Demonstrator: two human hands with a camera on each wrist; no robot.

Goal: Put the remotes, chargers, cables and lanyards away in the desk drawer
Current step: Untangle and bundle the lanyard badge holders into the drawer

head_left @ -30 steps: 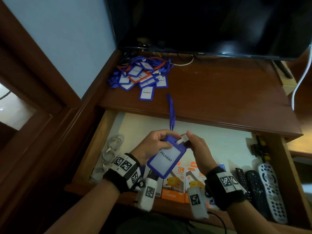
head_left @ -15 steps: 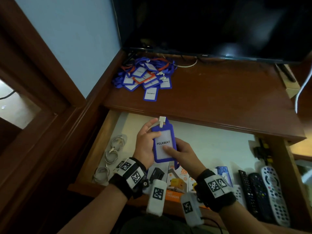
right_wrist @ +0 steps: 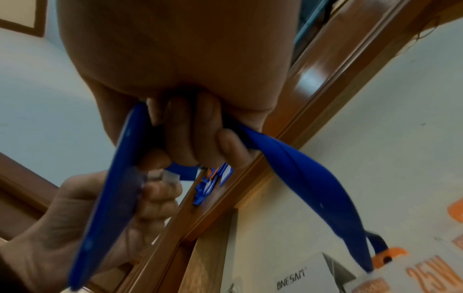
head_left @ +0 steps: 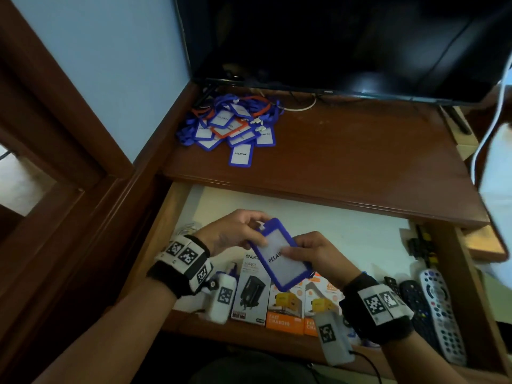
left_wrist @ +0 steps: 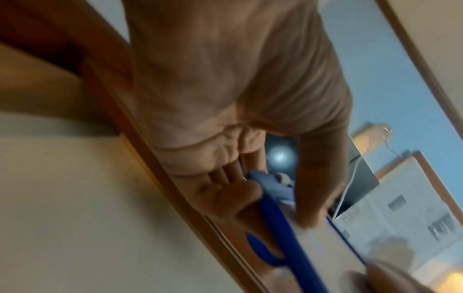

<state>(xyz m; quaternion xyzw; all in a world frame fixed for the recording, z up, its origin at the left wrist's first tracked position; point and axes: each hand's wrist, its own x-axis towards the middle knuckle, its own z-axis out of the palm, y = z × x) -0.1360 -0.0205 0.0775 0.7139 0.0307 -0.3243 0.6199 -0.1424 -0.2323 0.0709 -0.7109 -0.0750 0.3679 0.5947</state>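
Over the open drawer point(head_left: 346, 234), both hands hold a blue lanyard badge point(head_left: 279, 259) marked PELAWAT, tilted above the charger boxes point(head_left: 282, 309). My left hand point(head_left: 250, 231) pinches its top end by the white clip, thumb and fingers on the blue frame point(left_wrist: 275, 214). My right hand point(head_left: 293, 252) grips the lower right side, thumb on the face. In the right wrist view its curled fingers point(right_wrist: 180, 134) also bunch the blue strap point(right_wrist: 300, 178) behind the badge point(right_wrist: 112, 198). A pile of lanyards point(head_left: 232, 126) lies at the desk's back left.
Several remotes point(head_left: 440, 309) lie at the drawer's right end. White cables point(head_left: 188, 227) sit at its left, mostly hidden by my left hand. A dark TV point(head_left: 346, 42) stands at the back of the desk. A white cord point(head_left: 484, 139) hangs at the right.
The badge stood upright near the drawer's back half a second ago; now it is tilted and nearer the front. The strap that trailed onto the desk is gathered behind the badge.
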